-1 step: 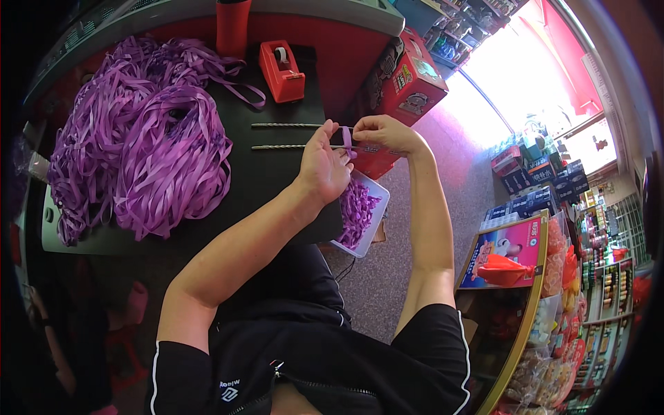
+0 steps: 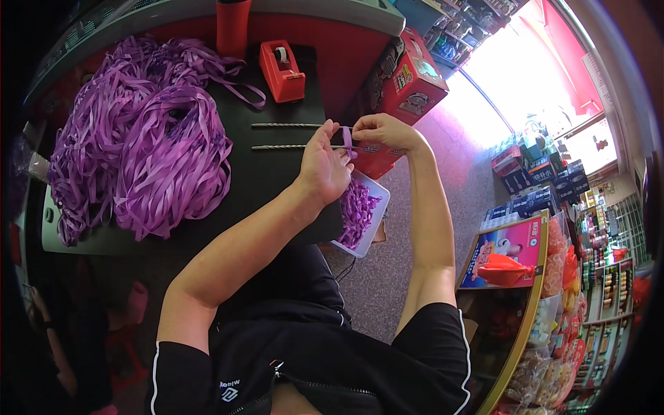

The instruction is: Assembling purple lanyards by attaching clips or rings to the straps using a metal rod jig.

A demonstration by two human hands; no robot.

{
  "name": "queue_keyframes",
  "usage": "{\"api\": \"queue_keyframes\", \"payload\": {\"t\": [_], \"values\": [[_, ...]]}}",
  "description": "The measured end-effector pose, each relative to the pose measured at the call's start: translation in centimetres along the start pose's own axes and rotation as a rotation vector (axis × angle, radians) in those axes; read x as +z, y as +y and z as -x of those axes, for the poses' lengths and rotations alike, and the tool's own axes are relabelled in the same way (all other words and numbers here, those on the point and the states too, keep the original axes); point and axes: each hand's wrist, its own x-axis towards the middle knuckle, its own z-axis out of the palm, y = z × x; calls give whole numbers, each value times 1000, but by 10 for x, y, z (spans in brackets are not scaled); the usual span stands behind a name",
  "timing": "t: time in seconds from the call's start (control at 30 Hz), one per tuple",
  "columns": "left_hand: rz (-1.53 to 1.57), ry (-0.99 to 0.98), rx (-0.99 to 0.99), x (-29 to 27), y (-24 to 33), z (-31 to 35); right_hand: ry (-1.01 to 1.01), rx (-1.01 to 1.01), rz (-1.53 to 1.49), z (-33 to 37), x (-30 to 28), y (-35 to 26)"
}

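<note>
Dark table in front of the person; large heap of purple ribbon over its left part. White bin of purple pieces below the table's right edge. Red tape dispenser at the far side. Left hand upright, fingers loosely curled; whether they grip anything, cannot tell. Right hand opposite, thumb and forefinger drawn together; anything between them too small to tell. Two twisted metal rods run side by side, left to right, passing behind the left hand. Purple strip between the hands at the rods' right ends, long axis across them, just beside both hands' fingertips; neither clearly nearer.
</note>
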Motion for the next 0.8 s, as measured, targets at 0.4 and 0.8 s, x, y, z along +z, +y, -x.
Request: {"api": "queue_keyframes", "payload": {"t": [0.4,0.8], "values": [[-27,-23,-1,2,-1,1,-89,41,279,-34,-12,5],[-40,-18,-3,4,2,4,-105,162,390,-28,-8,-29]]}}
